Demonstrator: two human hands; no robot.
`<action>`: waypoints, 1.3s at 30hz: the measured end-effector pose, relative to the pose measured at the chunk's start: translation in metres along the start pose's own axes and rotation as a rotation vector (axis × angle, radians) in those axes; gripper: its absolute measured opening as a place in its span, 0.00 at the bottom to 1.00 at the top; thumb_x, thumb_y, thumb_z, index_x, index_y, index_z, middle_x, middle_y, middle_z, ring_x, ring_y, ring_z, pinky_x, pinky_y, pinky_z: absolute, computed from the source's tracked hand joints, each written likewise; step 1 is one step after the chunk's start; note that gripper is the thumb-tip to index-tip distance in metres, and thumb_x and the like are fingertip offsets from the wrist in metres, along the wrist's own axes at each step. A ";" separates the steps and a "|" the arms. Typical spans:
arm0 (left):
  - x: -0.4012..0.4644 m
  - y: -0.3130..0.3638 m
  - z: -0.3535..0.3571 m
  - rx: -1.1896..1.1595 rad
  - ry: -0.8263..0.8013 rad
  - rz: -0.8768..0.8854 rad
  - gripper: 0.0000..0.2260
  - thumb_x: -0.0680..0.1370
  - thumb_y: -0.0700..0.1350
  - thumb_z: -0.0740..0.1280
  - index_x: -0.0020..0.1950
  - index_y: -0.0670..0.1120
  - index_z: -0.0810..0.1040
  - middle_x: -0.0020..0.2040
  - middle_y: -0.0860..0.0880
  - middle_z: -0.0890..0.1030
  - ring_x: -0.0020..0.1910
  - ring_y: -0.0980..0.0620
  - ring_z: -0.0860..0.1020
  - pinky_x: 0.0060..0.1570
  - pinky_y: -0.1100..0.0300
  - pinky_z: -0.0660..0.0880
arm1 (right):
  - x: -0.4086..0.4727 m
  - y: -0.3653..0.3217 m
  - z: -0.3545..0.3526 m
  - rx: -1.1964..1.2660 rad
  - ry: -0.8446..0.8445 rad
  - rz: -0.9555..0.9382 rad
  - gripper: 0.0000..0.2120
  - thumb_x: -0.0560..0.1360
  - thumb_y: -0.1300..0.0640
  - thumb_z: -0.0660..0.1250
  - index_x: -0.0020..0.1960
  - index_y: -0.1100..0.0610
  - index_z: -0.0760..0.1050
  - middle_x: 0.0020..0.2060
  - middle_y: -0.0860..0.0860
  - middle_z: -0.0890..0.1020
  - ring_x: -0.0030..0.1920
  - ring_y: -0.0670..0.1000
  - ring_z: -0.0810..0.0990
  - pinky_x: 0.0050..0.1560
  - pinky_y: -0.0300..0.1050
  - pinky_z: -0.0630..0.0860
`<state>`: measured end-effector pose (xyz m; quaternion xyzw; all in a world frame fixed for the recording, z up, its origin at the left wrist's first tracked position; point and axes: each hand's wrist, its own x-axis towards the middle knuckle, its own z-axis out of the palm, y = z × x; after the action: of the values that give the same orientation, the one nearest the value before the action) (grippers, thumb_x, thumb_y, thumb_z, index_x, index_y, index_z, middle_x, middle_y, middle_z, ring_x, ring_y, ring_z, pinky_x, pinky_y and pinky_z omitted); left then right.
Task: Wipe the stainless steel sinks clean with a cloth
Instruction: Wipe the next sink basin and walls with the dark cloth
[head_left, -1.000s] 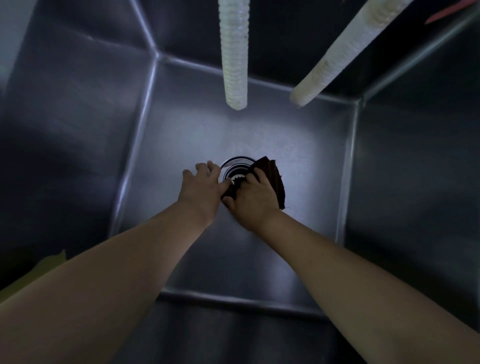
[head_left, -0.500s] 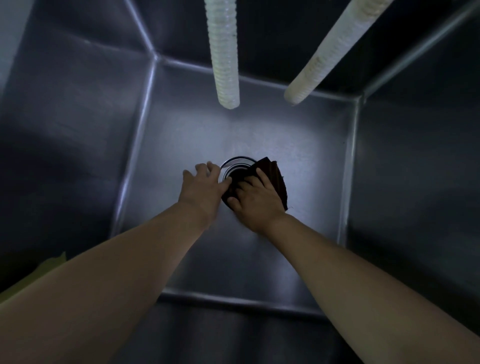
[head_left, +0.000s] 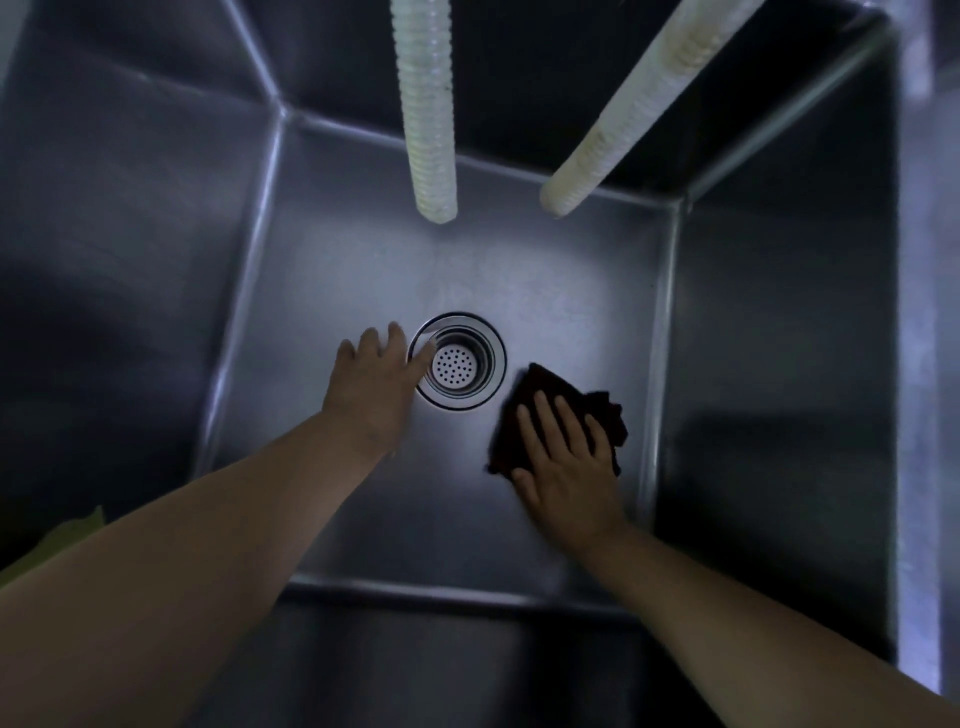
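Both forearms are bare from the lower frame edge down to the wrists, with no sleeve showing on either. The left hand (head_left: 371, 382) and right hand (head_left: 566, 460) wear no gloves. No ring, watch or band can be made out in the dim light.

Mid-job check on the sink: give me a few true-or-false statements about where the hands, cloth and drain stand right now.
1. The right hand presses flat on the dark crumpled cloth. True.
2. The cloth covers the round perforated metal drain strainer. False: the strainer is uncovered, the cloth lies to its right.
3. The left hand holds a second cloth. False: it holds nothing, its fingers are at the drain's rim.
4. Two ribbed pale hoses hang over the stainless steel sink. True.
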<state>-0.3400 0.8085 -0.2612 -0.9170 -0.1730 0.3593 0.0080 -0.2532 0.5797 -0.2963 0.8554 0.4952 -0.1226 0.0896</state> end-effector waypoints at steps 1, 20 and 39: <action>-0.003 -0.002 0.003 -0.033 0.024 -0.009 0.55 0.65 0.52 0.77 0.77 0.49 0.38 0.76 0.40 0.46 0.73 0.39 0.54 0.71 0.46 0.59 | -0.008 -0.006 0.001 -0.018 -0.027 -0.003 0.34 0.71 0.42 0.64 0.72 0.57 0.66 0.69 0.59 0.70 0.68 0.61 0.69 0.65 0.61 0.66; -0.004 -0.021 0.020 -0.277 -0.058 -0.103 0.57 0.67 0.60 0.74 0.76 0.46 0.32 0.76 0.41 0.34 0.76 0.40 0.37 0.70 0.37 0.56 | 0.048 0.008 0.008 0.062 0.016 -0.091 0.34 0.73 0.39 0.55 0.76 0.53 0.57 0.75 0.57 0.57 0.75 0.61 0.52 0.71 0.64 0.51; 0.002 -0.021 0.019 -0.307 -0.091 -0.124 0.59 0.66 0.59 0.75 0.75 0.47 0.30 0.76 0.41 0.31 0.76 0.41 0.36 0.71 0.36 0.54 | 0.249 -0.064 -0.046 0.052 -0.037 -0.275 0.36 0.77 0.37 0.49 0.78 0.51 0.41 0.77 0.53 0.43 0.76 0.54 0.36 0.70 0.53 0.31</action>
<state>-0.3578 0.8265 -0.2733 -0.8778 -0.2823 0.3686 -0.1177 -0.1839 0.8294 -0.3285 0.7792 0.6025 -0.1624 0.0592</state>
